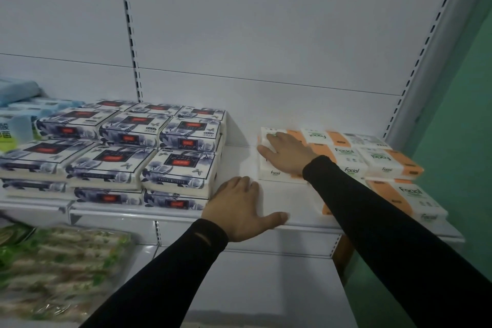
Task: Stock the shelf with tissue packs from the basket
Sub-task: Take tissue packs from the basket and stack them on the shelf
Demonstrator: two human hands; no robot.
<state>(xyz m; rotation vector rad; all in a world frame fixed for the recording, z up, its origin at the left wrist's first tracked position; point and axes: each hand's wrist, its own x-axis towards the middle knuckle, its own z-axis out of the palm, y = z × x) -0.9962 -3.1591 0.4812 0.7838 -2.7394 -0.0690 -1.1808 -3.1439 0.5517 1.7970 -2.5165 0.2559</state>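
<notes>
A: What sits closest to us?

B: Down at the lower left, blurred green-and-white packs (58,271) on a lower shelf. Above them, the left hand (241,212) rests flat on the bare front of the white shelf (292,210), fingers straight, thumb spread along the edge, its grip holding nothing.

A: And the other one?

B: The right hand (286,153), in a black sleeve (372,208), reaches further in. Its fingers lie straight on top of a white-and-orange Facial tissue pack (277,168), pressing rather than clasping; no closed grip there.

A: Where does that pack stand?

B: On the shelf, at the left end of the orange Facial packs (378,165), touching them.

A: Left of the gap?

B: Floral blue-and-white facial tissue packs (133,149), stacked in rows. Behind all stands the white back panel (266,34).
</notes>
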